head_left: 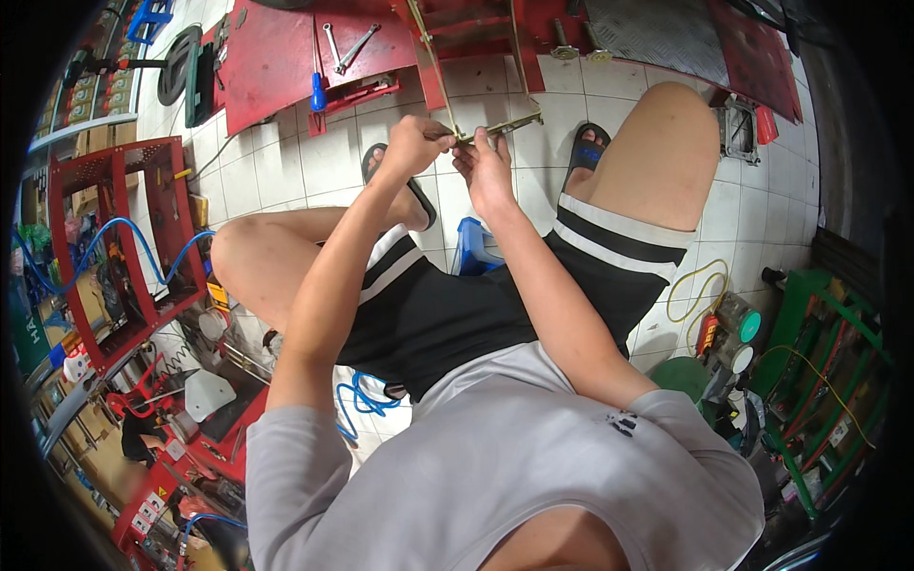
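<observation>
A narrow brass-coloured metal frame (522, 122) reaches down from the red platform, its two long bars joined by a crosspiece at the near end. At the left corner of that crosspiece, the fingers of my left hand (417, 145) are pinched together; whatever small piece may be between them is hidden. My right hand (487, 174) grips the crosspiece just to the right, thumb on top and fingers curled beneath. Both hands are close together, over the tiled floor between my feet.
On the red platform (271, 67) lie a blue-handled screwdriver (317, 93) and two wrenches (354, 49). Two bolt-like metal parts (564, 43) rest farther right. A blue stool (473, 246) is beneath me. Red metal shelving (95, 257) stands left, a green rack (809, 381) right.
</observation>
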`<state>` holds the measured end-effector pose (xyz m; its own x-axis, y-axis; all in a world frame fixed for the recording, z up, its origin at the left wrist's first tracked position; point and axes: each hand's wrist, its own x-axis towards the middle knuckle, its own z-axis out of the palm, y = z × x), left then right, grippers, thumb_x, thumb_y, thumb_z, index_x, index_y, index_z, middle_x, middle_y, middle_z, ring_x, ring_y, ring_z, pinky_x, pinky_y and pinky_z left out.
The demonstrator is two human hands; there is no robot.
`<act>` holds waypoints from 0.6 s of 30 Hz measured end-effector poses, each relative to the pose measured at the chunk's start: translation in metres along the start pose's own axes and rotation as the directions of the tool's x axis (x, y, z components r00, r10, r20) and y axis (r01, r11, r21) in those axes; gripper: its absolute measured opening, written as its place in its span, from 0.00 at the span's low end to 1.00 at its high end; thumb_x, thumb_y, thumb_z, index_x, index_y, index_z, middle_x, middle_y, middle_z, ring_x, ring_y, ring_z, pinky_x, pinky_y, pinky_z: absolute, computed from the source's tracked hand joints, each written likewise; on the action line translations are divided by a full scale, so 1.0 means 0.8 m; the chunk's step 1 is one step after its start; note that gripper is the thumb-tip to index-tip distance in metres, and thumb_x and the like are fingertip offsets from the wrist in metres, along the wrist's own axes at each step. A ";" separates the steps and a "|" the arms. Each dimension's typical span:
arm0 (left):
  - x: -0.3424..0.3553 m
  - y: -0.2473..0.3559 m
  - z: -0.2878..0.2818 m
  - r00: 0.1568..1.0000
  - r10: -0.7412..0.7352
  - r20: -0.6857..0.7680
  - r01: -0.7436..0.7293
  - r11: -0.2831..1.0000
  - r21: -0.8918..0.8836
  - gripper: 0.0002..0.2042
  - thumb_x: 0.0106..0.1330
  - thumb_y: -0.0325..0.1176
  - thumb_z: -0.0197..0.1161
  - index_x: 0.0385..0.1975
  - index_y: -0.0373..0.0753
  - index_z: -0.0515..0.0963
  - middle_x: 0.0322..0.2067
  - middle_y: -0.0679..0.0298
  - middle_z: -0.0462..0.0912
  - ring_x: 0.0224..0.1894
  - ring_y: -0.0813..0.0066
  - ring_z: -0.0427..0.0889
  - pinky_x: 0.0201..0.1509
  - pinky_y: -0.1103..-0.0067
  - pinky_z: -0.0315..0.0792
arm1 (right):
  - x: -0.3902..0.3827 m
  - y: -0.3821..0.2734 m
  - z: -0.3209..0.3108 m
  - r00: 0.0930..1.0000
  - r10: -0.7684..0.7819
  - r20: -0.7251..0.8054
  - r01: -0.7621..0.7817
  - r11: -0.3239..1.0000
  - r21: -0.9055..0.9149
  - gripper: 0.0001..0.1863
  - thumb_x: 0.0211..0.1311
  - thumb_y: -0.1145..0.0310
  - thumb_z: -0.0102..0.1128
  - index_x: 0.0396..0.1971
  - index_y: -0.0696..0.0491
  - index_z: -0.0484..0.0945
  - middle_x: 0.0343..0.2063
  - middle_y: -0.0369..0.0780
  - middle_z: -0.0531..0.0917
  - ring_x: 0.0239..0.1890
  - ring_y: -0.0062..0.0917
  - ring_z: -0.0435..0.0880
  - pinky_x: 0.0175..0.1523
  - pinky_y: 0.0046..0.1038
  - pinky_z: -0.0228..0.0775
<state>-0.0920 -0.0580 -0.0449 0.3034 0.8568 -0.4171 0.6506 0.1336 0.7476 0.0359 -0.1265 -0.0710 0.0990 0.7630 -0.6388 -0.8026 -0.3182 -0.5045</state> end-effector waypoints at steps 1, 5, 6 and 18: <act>-0.001 -0.002 0.000 1.000 0.022 -0.021 -0.022 1.000 -0.010 0.11 0.59 0.30 0.67 0.37 0.28 0.82 0.27 0.57 0.86 0.30 0.75 0.83 0.34 0.77 0.76 | 0.000 0.000 0.001 1.000 -0.004 0.010 0.004 1.000 -0.006 0.14 0.70 0.60 0.53 0.47 0.48 0.62 0.31 0.39 0.79 0.33 0.23 0.79 0.38 0.25 0.73; 0.007 -0.002 -0.007 0.993 0.115 0.029 -0.117 0.987 0.114 0.10 0.57 0.29 0.67 0.36 0.31 0.83 0.29 0.53 0.85 0.31 0.69 0.85 0.36 0.75 0.77 | 0.001 0.003 -0.001 1.000 0.012 -0.009 -0.012 0.998 0.060 0.10 0.70 0.63 0.54 0.43 0.50 0.66 0.29 0.38 0.79 0.30 0.21 0.79 0.36 0.23 0.73; 0.008 0.000 -0.011 0.986 0.155 0.055 -0.161 0.978 0.133 0.10 0.58 0.29 0.66 0.36 0.31 0.83 0.29 0.52 0.85 0.31 0.67 0.85 0.37 0.75 0.78 | 0.002 0.004 -0.003 1.000 0.026 0.001 -0.026 0.996 0.091 0.09 0.69 0.64 0.54 0.42 0.50 0.66 0.29 0.38 0.79 0.30 0.21 0.79 0.36 0.23 0.73; 0.010 -0.027 -0.007 0.947 0.319 0.044 -0.319 0.948 -0.009 0.12 0.59 0.33 0.60 0.34 0.30 0.81 0.27 0.54 0.84 0.31 0.66 0.83 0.40 0.74 0.77 | 0.004 0.013 -0.008 0.999 0.029 0.038 -0.036 0.978 0.206 0.06 0.65 0.71 0.57 0.39 0.50 0.72 0.30 0.38 0.79 0.32 0.22 0.78 0.38 0.23 0.71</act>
<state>-0.1076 -0.0510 -0.0620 0.5257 0.8316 -0.1792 0.5132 -0.1421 0.8464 0.0316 -0.1309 -0.0816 0.0530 0.7744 -0.6305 -0.9099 -0.2227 -0.3501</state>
